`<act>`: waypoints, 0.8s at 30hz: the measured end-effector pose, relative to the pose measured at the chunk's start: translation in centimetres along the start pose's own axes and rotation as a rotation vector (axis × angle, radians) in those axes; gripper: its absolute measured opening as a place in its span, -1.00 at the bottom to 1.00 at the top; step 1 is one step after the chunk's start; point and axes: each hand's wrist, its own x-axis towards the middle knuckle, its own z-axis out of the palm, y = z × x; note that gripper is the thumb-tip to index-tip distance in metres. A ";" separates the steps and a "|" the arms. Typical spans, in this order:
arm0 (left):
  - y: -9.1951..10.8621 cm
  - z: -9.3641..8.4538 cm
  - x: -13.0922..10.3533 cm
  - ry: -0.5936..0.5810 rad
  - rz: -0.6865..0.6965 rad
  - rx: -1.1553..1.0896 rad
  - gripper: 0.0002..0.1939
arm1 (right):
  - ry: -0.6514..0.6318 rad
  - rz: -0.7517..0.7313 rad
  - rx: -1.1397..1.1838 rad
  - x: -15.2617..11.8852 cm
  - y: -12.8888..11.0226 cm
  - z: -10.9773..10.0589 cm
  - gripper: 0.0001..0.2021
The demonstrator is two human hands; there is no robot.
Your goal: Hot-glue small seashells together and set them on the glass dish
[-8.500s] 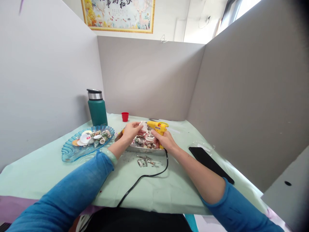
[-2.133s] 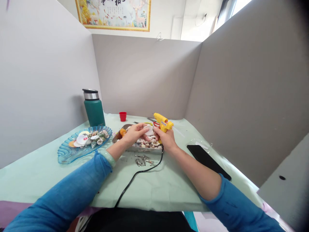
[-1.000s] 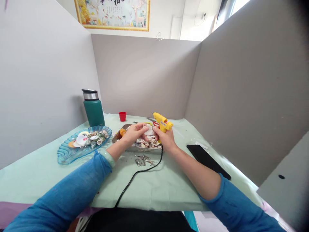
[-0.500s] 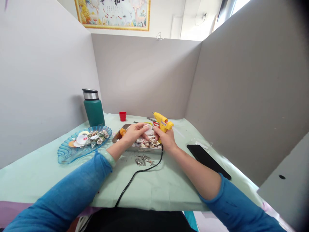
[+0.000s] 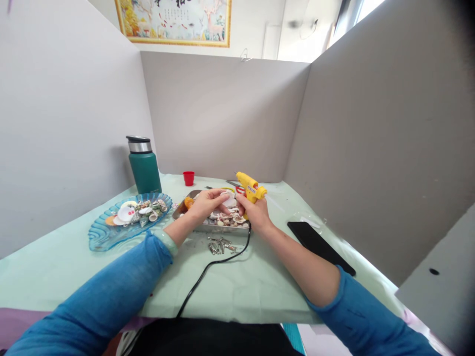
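Over a metal tray (image 5: 222, 228) of shells, my left hand (image 5: 208, 203) is closed on a flat white piece that looks like a shell (image 5: 230, 200), pinched between thumb and fingers. My right hand (image 5: 256, 212) is wrapped round the handle of a yellow hot glue gun (image 5: 249, 185). Its nozzle points up and to the left, away from me, and a clear glue stick (image 5: 273, 202) juts from its back. The right fingertips are close to the white shell; whether they touch it I cannot tell. A black cord (image 5: 208, 267) runs from the handle to the table's front edge.
Small metal clips (image 5: 220, 245) lie in front of the tray. At left are a blue plate (image 5: 102, 237) of shells and a green bottle (image 5: 144, 170). Behind stand a red cup (image 5: 188, 178) and scissors (image 5: 239, 189). A black slab (image 5: 319, 247) lies right. Grey partitions (image 5: 226, 113) enclose the table.
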 end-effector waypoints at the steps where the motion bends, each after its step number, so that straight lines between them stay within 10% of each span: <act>1: 0.0 0.0 0.0 0.001 -0.001 -0.004 -0.59 | 0.000 -0.001 -0.003 0.0 0.0 0.0 -0.79; 24: -0.6 -0.3 0.3 0.000 -0.028 -0.081 -0.58 | -0.027 0.008 -0.039 0.4 0.2 -0.2 -0.74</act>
